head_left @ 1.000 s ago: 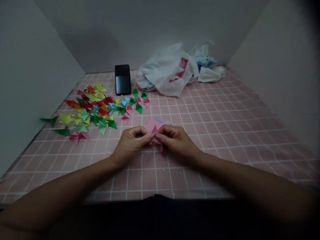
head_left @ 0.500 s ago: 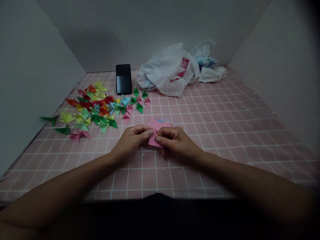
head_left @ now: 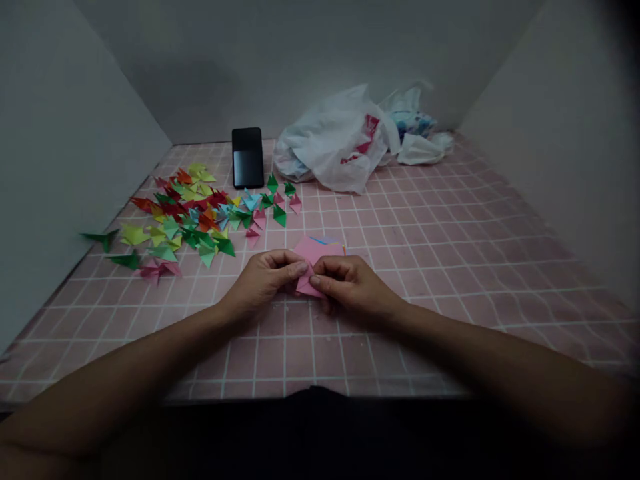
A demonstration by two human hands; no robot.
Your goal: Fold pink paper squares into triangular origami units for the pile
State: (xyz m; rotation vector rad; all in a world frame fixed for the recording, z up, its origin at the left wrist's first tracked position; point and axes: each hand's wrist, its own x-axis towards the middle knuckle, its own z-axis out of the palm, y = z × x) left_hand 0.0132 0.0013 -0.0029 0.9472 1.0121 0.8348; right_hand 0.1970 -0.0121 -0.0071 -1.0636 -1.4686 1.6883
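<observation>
Your left hand (head_left: 263,281) and right hand (head_left: 353,288) pinch the folded pink origami paper (head_left: 314,252) from both sides — good. Keep the pressure even.

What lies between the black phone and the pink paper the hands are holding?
In the head view, small folded paper triangles, green and pink, lie on the pink grid mat between the phone and the pink paper.
</observation>
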